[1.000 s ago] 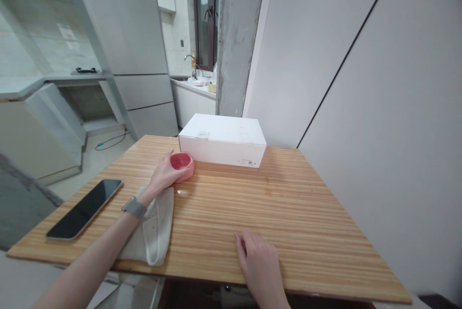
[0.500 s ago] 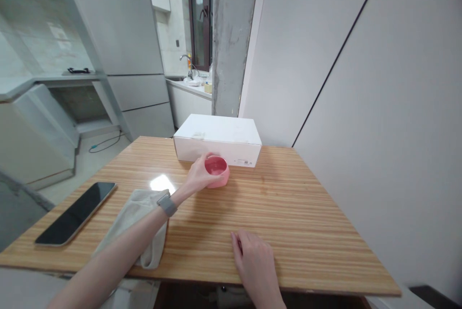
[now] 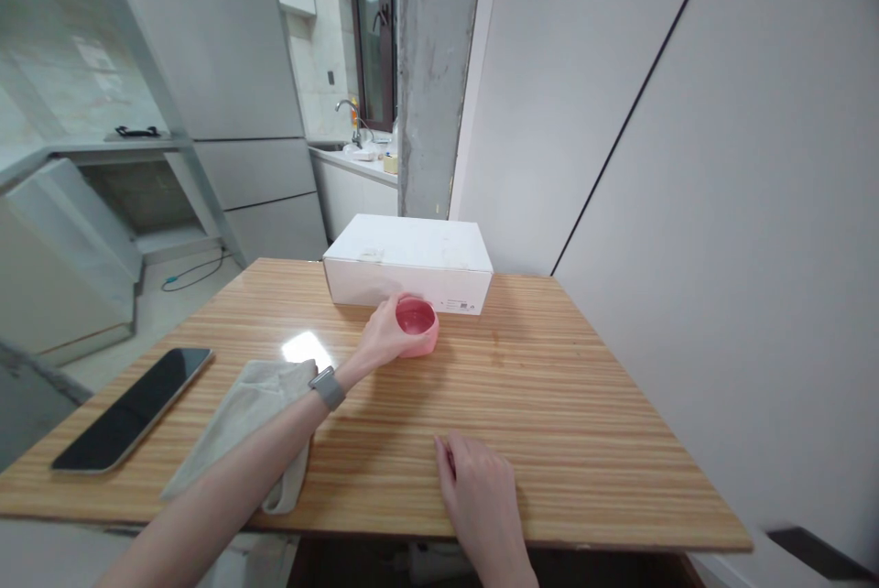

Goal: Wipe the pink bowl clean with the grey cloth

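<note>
My left hand (image 3: 386,332) is wrapped round the left side of a pink bowl (image 3: 427,343), thumb at the near side and fingers at the far side. The bowl's opening faces up and tilts a little toward me, close to the front of a white box (image 3: 405,281). A grey watch band circles my left wrist. Below that forearm lies a beige cloth (image 3: 265,396), partly covered by it. My right hand (image 3: 479,483) rests at the table's near edge with its fingers curled in; nothing shows in it.
A black phone (image 3: 134,409) lies on the left of the wood-grain table (image 3: 583,441). Beyond the table stand a grey fridge (image 3: 199,48), a sink counter (image 3: 357,190) and a concrete pillar (image 3: 436,75). A white wall (image 3: 721,203) runs along the right side.
The view has shifted slightly. My left hand, still holding the pink bowl, has moved a little to the right relative to the white box. My right hand stays curled in place.
</note>
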Tool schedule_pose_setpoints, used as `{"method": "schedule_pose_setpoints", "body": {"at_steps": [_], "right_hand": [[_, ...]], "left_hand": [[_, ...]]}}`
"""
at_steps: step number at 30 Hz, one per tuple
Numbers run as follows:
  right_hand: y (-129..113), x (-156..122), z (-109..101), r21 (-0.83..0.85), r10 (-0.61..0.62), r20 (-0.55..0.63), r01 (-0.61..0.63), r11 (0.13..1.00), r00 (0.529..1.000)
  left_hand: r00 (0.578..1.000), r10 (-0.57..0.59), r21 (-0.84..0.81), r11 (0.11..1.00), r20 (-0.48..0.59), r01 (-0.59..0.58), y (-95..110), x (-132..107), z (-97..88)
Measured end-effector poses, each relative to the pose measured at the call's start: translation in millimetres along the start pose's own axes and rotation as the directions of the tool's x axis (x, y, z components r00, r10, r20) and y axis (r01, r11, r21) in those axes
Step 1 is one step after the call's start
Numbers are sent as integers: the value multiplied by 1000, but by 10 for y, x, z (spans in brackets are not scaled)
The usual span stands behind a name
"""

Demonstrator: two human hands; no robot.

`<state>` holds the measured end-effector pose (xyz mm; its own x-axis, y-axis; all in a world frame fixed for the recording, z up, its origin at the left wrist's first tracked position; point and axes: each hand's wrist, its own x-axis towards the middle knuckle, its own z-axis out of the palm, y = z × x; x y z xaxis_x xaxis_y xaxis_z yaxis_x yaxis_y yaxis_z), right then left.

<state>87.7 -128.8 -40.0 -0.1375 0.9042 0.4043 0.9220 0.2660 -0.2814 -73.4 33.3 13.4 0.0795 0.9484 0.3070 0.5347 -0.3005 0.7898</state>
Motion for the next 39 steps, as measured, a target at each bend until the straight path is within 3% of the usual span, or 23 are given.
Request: {"method": "schedule_pose_setpoints", "body": {"at_steps": [5, 8, 11, 15, 17, 19, 23, 27, 29, 31, 32, 33, 35, 37, 39], "right_hand": [[16, -7, 7, 2, -6, -4, 6, 1000, 1000], [36, -14, 19, 13, -23, -28, 23, 1000, 999], [48, -16, 31, 21, -35, -52, 36, 999, 998], [52, -14, 38, 23, -51, -71, 53, 998, 996], [55, -15, 40, 26, -52, -67, 54, 998, 996], [58, -15, 45, 29, -50, -57, 51, 998, 997], [66, -8, 54, 52, -39, -43, 41, 998, 998], [76, -20, 36, 168, 40, -14, -37, 985, 999], [71, -54, 10, 304, 119, 22, -120, 945, 993], [45, -105, -24, 498, 215, 104, -238, 834, 971], [22, -130, -42, 606, 257, 187, -317, 730, 948], [-7, -150, -62, 701, 279, 298, -408, 585, 913], [-76, -161, -104, 793, 239, 526, -572, 210, 816], [-139, -127, -155, 744, 132, 667, -649, -158, 733], [-170, -63, -216, 629, 18, 724, -649, -427, 690]], "left_hand": [[999, 5, 51, 999, 49, -7, 7, 10, -46], [991, 101, 114, 987, 86, -110, 103, -145, -219], [968, 217, 239, 940, 127, -242, 134, -508, -520], [968, 249, 554, 804, 16, -216, -111, -1150, -1004], [947, 313, 656, 699, 77, -285, -286, -1461, -1214], [930, 307, 720, 597, 203, -354, -426, -1741, -1358], [878, 308, 739, 476, 368, -476, -569, -2160, -1436], [850, 396, 739, 443, 347, -508, -626, -2365, -1405], [846, 425, 691, 506, 321, -516, -641, -2411, -1382], [889, 397, 616, 649, 227, -447, -635, -2427, -1323], [920, 358, 565, 732, 157, -381, -621, -2421, -1271], [950, 300, 503, 811, 80, -298, -594, -2403, -1200], [987, 149, 346, 931, -61, -119, -499, -2331, -1004], [989, -8, 150, 988, -147, 30, -343, -2220, -745], [981, -126, -59, 991, -148, 118, -140, -2096, -452]]}}
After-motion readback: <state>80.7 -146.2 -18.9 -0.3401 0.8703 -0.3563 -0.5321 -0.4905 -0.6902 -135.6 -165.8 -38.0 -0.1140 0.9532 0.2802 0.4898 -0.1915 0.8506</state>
